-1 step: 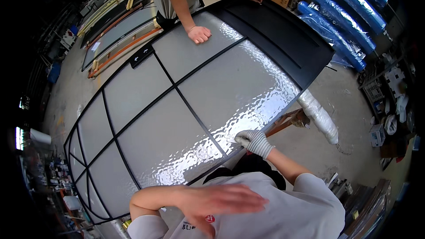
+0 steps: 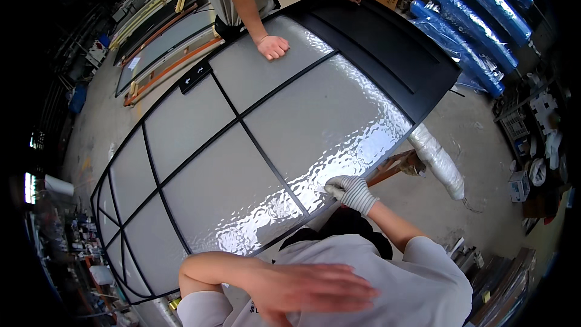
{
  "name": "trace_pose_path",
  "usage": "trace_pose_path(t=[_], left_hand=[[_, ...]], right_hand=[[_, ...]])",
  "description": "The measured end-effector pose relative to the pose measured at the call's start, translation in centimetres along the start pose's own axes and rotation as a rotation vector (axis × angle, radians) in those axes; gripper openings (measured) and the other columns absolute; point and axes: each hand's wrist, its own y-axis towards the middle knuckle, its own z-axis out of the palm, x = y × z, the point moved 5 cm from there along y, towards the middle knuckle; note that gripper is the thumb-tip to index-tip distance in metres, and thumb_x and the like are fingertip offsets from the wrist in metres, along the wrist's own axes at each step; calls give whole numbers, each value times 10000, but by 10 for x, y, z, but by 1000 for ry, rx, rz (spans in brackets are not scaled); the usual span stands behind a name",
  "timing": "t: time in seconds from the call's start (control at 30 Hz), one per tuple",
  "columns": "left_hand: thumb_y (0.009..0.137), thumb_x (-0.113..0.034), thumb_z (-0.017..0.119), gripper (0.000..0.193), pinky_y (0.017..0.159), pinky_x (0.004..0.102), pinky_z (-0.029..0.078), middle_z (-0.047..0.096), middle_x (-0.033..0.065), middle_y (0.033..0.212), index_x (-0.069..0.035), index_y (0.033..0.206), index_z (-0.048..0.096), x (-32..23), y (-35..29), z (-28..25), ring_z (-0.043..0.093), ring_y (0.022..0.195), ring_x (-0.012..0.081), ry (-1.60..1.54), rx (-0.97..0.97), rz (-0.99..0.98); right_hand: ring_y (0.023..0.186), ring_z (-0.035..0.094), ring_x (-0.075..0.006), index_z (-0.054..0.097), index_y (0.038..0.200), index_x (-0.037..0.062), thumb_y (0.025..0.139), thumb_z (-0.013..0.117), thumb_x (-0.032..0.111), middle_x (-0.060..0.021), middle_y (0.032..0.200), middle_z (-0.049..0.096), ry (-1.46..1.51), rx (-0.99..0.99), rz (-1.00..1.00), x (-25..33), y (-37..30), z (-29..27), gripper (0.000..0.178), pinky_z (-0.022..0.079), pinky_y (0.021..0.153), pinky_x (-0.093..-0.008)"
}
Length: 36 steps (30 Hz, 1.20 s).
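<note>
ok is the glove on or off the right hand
On: the striped glove covers the right hand to the wrist; the left hand is bare.

We see a pale grey shirt (image 2: 387, 281), plain and loose, with soft creases running over its front. Its right sleeve (image 2: 434, 260) and left sleeve (image 2: 204, 310) are short and wide, cut from the same light cloth, and leave both forearms bare. On the chest we make out part of a small dark marking (image 2: 253, 307). Below the hem shows a black garment (image 2: 357, 223). Our right grip (image 2: 350, 194) wears a whitish glove (image 2: 357, 196) ringed with thin grey stripes; our left grip (image 2: 315, 289), blurred, is ungloved.
</note>
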Motion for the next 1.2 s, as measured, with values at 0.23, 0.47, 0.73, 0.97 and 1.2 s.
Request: trace_pose_path(t=[0.23,0.47,0.73,0.97,1.2], left_hand=[[852,-646,455,835,1071,610,179,301,213,1464,-20,1396,355,34,167,-31,264,1358,391,-36,163,116],[874,-559,467,703,1028,584,256,374,205,1397,-22,1325,419,69,221,-57,344,1292,367,82,210,214],[900,-461,481,556,979,554,345,456,197,1321,-24,1244,492,63,215,-67,436,1216,339,307,273,381],[922,-374,493,434,937,528,422,529,190,1254,-25,1173,557,37,169,-72,517,1150,314,606,496,656],[926,7,407,283,886,337,510,613,72,1129,-19,1012,676,-31,122,-105,574,1070,152,602,-291,932]], right_hand=[[738,668,-271,670,996,118,911,529,394,-89,768,673,-395,33,-203,-61,47,-69,321,523,683,-390],[724,660,-278,654,926,130,912,511,384,-81,800,666,-500,173,-252,-82,55,-80,292,531,646,-413],[713,668,-287,647,862,106,921,488,374,-99,768,668,-449,166,-243,-76,57,-87,317,532,636,-429],[699,668,-290,642,850,103,915,498,373,-101,756,671,-477,129,-241,-74,59,-86,312,532,626,-433],[673,650,-287,649,848,132,901,533,367,-76,745,653,-496,59,-257,-72,54,-78,268,520,592,-428]])
